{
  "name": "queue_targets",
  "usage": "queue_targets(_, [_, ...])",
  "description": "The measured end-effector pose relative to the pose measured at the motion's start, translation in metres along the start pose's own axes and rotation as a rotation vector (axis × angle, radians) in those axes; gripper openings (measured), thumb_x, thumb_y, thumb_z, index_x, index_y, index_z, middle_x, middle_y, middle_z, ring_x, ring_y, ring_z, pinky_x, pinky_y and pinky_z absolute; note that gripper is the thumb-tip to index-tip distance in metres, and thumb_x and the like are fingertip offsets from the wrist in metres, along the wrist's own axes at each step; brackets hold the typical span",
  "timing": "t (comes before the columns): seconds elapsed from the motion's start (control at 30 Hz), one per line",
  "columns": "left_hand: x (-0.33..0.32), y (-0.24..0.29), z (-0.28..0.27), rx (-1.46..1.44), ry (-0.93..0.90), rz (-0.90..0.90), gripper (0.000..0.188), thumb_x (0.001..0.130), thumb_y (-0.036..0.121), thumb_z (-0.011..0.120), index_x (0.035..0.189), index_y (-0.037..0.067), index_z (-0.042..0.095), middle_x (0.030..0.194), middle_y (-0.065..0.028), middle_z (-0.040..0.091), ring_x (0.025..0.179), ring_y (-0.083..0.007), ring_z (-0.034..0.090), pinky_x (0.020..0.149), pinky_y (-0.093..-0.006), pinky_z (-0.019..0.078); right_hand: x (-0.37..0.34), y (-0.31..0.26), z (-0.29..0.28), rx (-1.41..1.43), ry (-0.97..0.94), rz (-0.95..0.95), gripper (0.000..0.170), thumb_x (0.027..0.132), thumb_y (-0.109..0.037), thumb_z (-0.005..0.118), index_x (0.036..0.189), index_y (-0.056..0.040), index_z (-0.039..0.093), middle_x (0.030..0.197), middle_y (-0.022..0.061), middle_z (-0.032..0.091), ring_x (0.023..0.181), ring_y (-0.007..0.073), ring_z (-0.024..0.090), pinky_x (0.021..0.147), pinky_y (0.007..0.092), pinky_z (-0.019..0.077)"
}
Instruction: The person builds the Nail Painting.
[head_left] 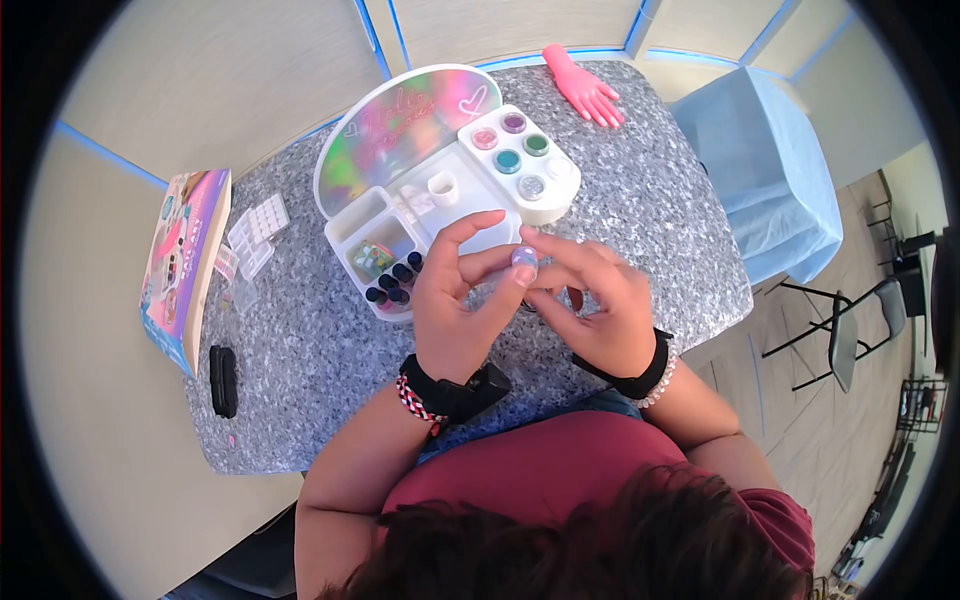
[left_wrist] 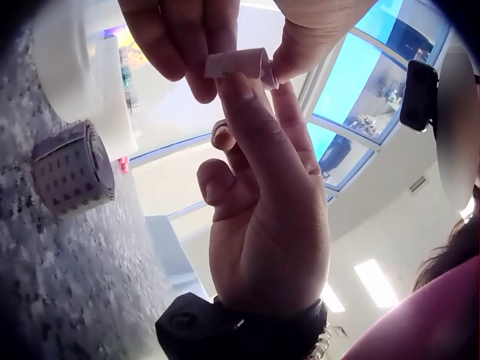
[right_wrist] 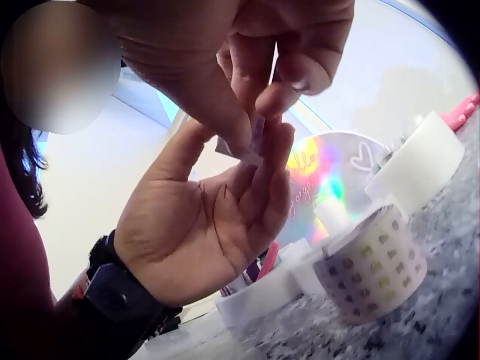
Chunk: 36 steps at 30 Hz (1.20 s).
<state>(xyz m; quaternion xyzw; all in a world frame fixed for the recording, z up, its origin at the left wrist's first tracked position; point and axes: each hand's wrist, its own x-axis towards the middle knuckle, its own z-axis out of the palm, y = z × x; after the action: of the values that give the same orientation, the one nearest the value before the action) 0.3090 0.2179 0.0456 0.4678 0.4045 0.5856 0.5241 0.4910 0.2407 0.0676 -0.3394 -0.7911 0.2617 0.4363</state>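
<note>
Both hands meet above the table, holding a small, shiny, pale lilac strip (head_left: 524, 262). The left hand (head_left: 455, 310) pinches it between thumb and fingers, and the right hand (head_left: 615, 310) grips its other side. In the left wrist view the strip (left_wrist: 238, 64) is curled, with the right hand's (left_wrist: 274, 202) thumb against its lower edge. Fingers cover part of the strip (right_wrist: 253, 150) in the right wrist view. On the table below stands a roll of patterned stickers (right_wrist: 371, 266), also visible in the left wrist view as a roll (left_wrist: 73, 169).
Beyond the hands, a white organizer (head_left: 545, 205) holds glitter pots, dark-capped bottles (head_left: 397, 295) and a white cup (head_left: 443, 188). A pink model hand (head_left: 585, 88) lies at the back. At left are a colourful box (head_left: 185, 265), white trays (head_left: 258, 225) and a black case (head_left: 223, 381).
</note>
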Motion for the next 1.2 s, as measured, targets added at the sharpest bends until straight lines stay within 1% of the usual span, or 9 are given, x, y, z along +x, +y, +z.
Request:
queue_targets(0.13, [0.004, -0.002, -0.002, -0.077, 0.015, -0.013, 0.053, 0.097, 0.004, 0.074, 0.143, 0.001, 0.047, 0.114, -0.0157, 0.076, 0.11, -0.0148, 0.07, 0.095, -0.0289, 0.0541, 0.001, -0.002, 0.001, 0.021, -0.057, 0.083, 0.068, 0.08, 0.007, 0.079, 0.143, -0.0149, 0.066, 0.097, 0.0031, 0.079, 0.08, 0.0214, 0.07, 0.067, 0.0321, 0.0557])
queue_targets(0.33, [0.005, -0.012, -0.007, -0.142, 0.034, 0.013, 0.054, 0.096, 0.003, 0.076, 0.14, 0.002, 0.045, 0.111, -0.0138, 0.076, 0.107, -0.0153, 0.071, 0.092, -0.0287, 0.0553, -0.001, 0.002, 0.009, 0.077, -0.021, -0.037, 0.063, 0.082, 0.009, 0.074, 0.141, -0.0107, 0.066, 0.101, 0.0069, 0.08, 0.081, 0.0207, 0.071, 0.068, 0.0319, 0.0577])
queue_targets(0.53, [0.002, 0.007, -0.005, 0.116, -0.09, -0.033, 0.068, 0.094, 0.004, 0.076, 0.149, 0.001, 0.037, 0.106, -0.0122, 0.078, 0.103, -0.0154, 0.073, 0.093, -0.0321, 0.0559, 0.003, -0.009, -0.03, 0.163, -0.113, 0.207, 0.06, 0.078, 0.01, 0.071, 0.136, -0.0086, 0.069, 0.099, 0.0105, 0.073, 0.08, 0.021, 0.068, 0.07, 0.0307, 0.054])
queue_targets(0.6, [0.002, 0.011, -0.007, 0.2, -0.122, -0.033, 0.073, 0.092, 0.005, 0.079, 0.151, 0.001, 0.036, 0.101, -0.0099, 0.079, 0.1, -0.0137, 0.074, 0.093, -0.0315, 0.0556, 0.017, -0.015, -0.044, -0.009, -0.221, 0.066, 0.061, 0.075, 0.009, 0.071, 0.133, -0.0091, 0.07, 0.107, 0.0112, 0.069, 0.089, 0.0231, 0.066, 0.077, 0.0335, 0.053])
queue_targets(0.63, [0.003, 0.014, -0.01, 0.32, -0.193, -0.031, 0.078, 0.091, 0.007, 0.081, 0.153, 0.001, 0.035, 0.098, -0.0091, 0.079, 0.098, -0.0126, 0.074, 0.093, -0.0309, 0.0554, 0.02, -0.014, -0.043, 0.003, -0.234, 0.001, 0.061, 0.072, 0.007, 0.073, 0.13, -0.0102, 0.07, 0.115, 0.0127, 0.069, 0.1, 0.0253, 0.064, 0.088, 0.0381, 0.0522])
queue_targets(0.73, [0.005, 0.017, -0.01, 0.437, -0.277, -0.045, 0.086, 0.087, 0.009, 0.084, 0.156, 0.001, 0.033, 0.096, -0.0081, 0.08, 0.095, -0.0119, 0.074, 0.092, -0.0304, 0.0553, 0.023, -0.011, -0.04, -0.049, -0.253, -0.167, 0.054, 0.073, 0.007, 0.073, 0.123, -0.0115, 0.071, 0.12, 0.011, 0.069, 0.106, 0.0275, 0.064, 0.092, 0.0402, 0.0519])
queue_targets(0.83, [0.006, 0.014, -0.01, 0.436, -0.288, -0.029, 0.089, 0.085, 0.016, 0.087, 0.156, 0.003, 0.035, 0.094, -0.0104, 0.08, 0.092, -0.0147, 0.076, 0.089, -0.0309, 0.0569, 0.021, -0.005, -0.039, -0.116, -0.346, -0.174, 0.044, 0.074, 0.007, 0.075, 0.114, -0.012, 0.072, 0.118, 0.008, 0.071, 0.107, 0.0308, 0.065, 0.097, 0.0437, 0.0512])
queue_targets(0.87, [0.007, 0.013, -0.011, 0.436, -0.292, 0.002, 0.088, 0.085, 0.022, 0.088, 0.155, 0.006, 0.038, 0.092, -0.0126, 0.08, 0.09, -0.0171, 0.077, 0.086, -0.0313, 0.0583, 0.02, -0.002, -0.039, -0.115, -0.346, -0.174, 0.044, 0.074, 0.007, 0.075, 0.114, -0.012, 0.072, 0.118, 0.008, 0.071, 0.107, 0.0308, 0.065, 0.097, 0.0437, 0.0512])
queue_targets(1.2, [0.008, 0.007, -0.013, 0.224, -0.189, -0.11, 0.082, 0.091, 0.018, 0.083, 0.155, 0.0, 0.035, 0.101, -0.0172, 0.079, 0.093, -0.0183, 0.076, 0.089, -0.0332, 0.0585, 0.009, 0.006, -0.024, -0.129, -0.115, -0.114, 0.029, 0.075, -0.003, 0.086, 0.101, -0.0117, 0.075, 0.102, 0.0037, 0.076, 0.099, 0.0288, 0.069, 0.088, 0.0412, 0.0545])
